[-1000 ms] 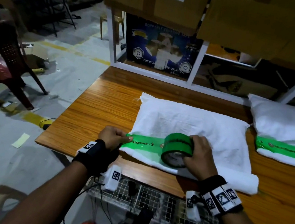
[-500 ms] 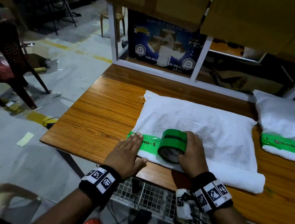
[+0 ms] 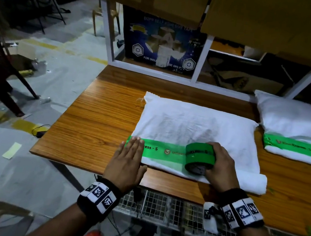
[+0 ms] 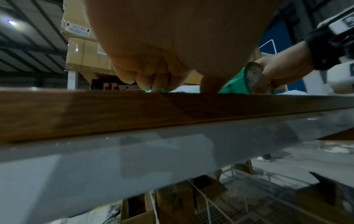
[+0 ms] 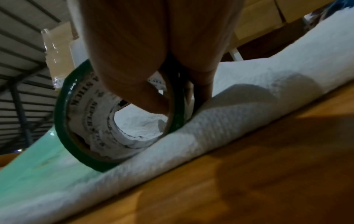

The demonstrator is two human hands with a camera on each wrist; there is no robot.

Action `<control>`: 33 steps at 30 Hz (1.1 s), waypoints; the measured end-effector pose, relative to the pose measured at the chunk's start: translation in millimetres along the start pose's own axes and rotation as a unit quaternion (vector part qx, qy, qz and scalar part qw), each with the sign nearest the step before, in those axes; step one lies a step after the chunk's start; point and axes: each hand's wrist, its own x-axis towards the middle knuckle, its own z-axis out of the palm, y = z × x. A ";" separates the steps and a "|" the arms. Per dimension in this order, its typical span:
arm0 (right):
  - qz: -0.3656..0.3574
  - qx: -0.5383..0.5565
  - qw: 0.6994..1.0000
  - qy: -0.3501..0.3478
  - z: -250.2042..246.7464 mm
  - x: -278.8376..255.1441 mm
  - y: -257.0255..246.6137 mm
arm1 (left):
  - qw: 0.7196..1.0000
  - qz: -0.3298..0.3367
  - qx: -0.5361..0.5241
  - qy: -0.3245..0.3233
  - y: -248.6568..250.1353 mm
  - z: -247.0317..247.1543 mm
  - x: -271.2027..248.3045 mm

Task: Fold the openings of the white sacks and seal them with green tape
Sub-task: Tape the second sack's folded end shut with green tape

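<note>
The left hand (image 3: 127, 161) lay flat with straight fingers on the glossy green tape strip (image 3: 163, 151); the right hand (image 3: 220, 166) gripped the round tape roll (image 3: 199, 157) on the woven white sack (image 3: 194, 126).

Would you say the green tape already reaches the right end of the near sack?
No: the tape strip ends at the roll in the right hand, with bare sack beyond.

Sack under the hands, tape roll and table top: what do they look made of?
Sack: likely woven plastic fabric, matte; ribbed weave shows in the right wrist view. Tape roll: glossy green plastic film on a printed, probably cardboard, core. Table top: wood-grain, semi-gloss, possibly laminate.
</note>
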 end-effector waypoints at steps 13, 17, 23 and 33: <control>0.032 -0.192 0.980 -0.033 -30.5 6.9 -4.6 | 0.994 -0.028 -0.038 -0.100 30.9 13.2 14.6; 0.007 -0.054 0.997 -0.046 -33.7 -6.4 14.1 | 0.990 -0.076 -0.031 -0.111 41.6 3.9 13.2; 0.029 0.072 0.997 -0.005 -27.1 -14.2 33.6 | 0.993 -0.048 -0.056 -0.093 78.6 8.8 22.0; -0.037 -0.048 0.998 -0.029 -54.5 -10.9 37.7 | 0.990 -0.059 -0.015 -0.125 77.6 12.7 14.9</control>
